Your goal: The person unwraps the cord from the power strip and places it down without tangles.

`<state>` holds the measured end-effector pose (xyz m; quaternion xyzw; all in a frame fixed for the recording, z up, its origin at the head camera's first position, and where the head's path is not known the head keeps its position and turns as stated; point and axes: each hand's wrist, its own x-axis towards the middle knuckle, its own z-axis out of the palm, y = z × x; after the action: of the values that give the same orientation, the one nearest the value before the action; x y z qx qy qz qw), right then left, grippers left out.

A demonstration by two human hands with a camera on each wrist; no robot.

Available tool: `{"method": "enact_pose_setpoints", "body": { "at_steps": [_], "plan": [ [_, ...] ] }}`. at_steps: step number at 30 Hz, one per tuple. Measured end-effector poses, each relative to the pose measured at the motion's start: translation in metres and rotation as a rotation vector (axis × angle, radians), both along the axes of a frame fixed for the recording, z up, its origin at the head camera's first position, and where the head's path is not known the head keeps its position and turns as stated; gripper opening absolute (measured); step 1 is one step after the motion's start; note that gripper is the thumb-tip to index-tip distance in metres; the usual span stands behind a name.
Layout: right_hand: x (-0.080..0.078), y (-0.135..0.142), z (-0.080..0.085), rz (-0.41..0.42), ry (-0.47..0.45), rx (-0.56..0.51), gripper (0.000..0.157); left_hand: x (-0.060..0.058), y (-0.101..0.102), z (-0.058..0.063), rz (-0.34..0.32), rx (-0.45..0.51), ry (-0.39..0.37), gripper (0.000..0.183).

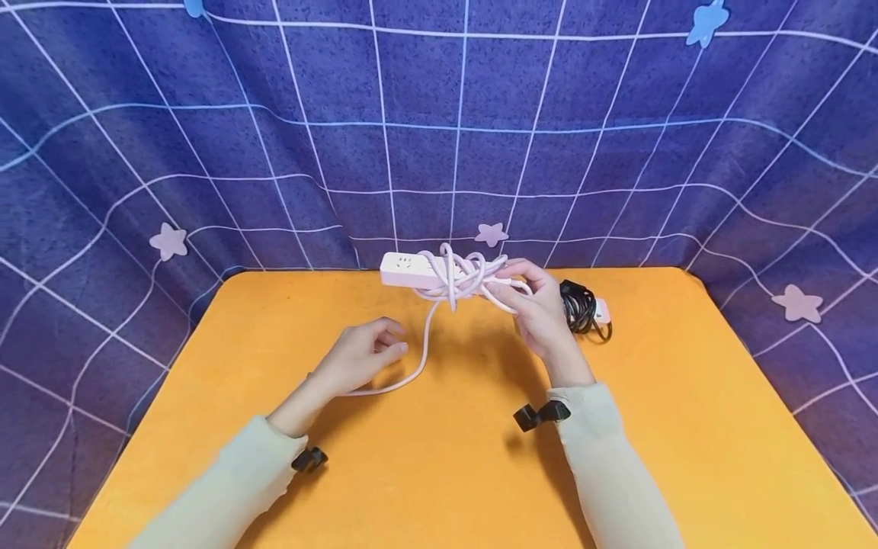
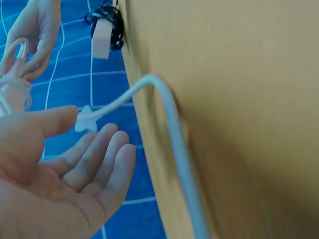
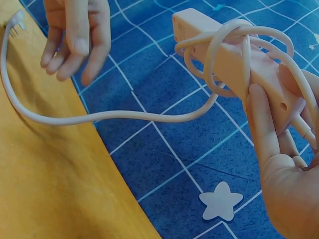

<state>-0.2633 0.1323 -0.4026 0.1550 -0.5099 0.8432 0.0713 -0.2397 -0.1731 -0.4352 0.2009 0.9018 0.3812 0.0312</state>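
Observation:
My right hand [image 1: 542, 309] grips one end of a pale pink power strip [image 1: 403, 268], held up above the table. Its cord [image 1: 449, 278] is wound in several loops around the strip's middle. From the loops a loose length of cord [image 3: 149, 117] hangs down and runs left to a plug [image 3: 16, 21] with bare prongs, seen in the right wrist view. My left hand [image 1: 360, 354] hovers over the table near that loose cord, its fingers loosely bent and holding nothing. In the left wrist view the left palm [image 2: 65, 199] faces up, apart from the cord.
On the table's right, behind my right hand, lies a bundled black cable [image 1: 580, 307] with a pale pink and white block [image 1: 602, 310]. The orange table [image 1: 439, 473] meets a blue gridded curtain [image 1: 425, 152] with star shapes at its back and sides.

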Motion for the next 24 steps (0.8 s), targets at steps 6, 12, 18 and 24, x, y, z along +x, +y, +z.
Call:
{"method": "enact_pose_setpoints", "body": {
  "at_steps": [6, 12, 18, 24],
  "plan": [
    [0.000, 0.001, -0.001, -0.003, 0.000, 0.003, 0.034, -0.002, 0.018, -0.011, 0.039, 0.065, -0.096, 0.032],
    [-0.001, 0.000, -0.001, 0.003, 0.015, -0.011, 0.036, -0.002, 0.029, -0.017, 0.050, 0.096, -0.146, 0.032],
    [-0.001, 0.001, -0.001, 0.001, 0.016, -0.014, 0.037, -0.007, 0.035, -0.020, 0.026, 0.097, -0.162, 0.028],
    [0.000, 0.003, 0.000, 0.026, 0.015, -0.051, 0.036, -0.011, 0.034, -0.026, 0.026, 0.191, -0.244, 0.023]
  ]
}}
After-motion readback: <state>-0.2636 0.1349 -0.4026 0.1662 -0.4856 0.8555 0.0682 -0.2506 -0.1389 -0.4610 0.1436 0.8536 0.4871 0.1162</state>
